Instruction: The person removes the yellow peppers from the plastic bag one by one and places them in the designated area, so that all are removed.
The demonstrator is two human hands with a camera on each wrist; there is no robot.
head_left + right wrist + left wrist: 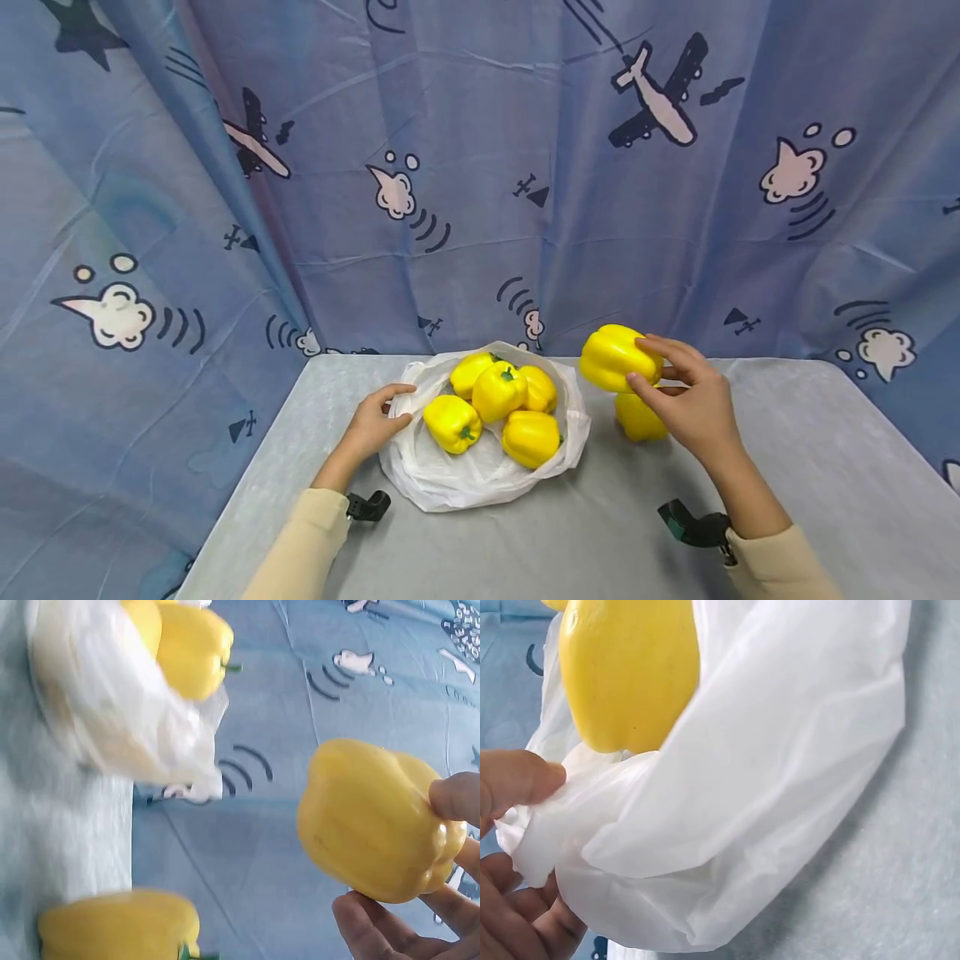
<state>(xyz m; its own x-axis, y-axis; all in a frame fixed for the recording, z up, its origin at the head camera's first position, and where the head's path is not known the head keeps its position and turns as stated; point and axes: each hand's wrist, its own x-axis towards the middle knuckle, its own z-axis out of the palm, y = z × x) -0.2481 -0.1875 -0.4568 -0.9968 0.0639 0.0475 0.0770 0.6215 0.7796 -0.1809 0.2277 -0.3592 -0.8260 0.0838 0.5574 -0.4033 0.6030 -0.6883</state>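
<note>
A white plastic bag [480, 483] lies wide-mouthed on the table with several yellow bell peppers [498, 392] inside. At its left rim my left hand [378, 421] pinches the plastic; the left wrist view shows the thumb over the crumpled bag edge [577, 795] and the fingers beneath. My right hand [693, 400] holds another yellow bell pepper [611, 358] in the air, right of the bag, between thumb and fingers. The right wrist view shows this held pepper [375, 821] gripped at one end. Below it, one more yellow pepper [640, 418] rests on the table.
The table [600, 533] has a pale grey cover. Behind it hangs a blue curtain [480, 208] printed with planes and clouds, reaching down to the table's back edge. A black camera is strapped on each wrist.
</note>
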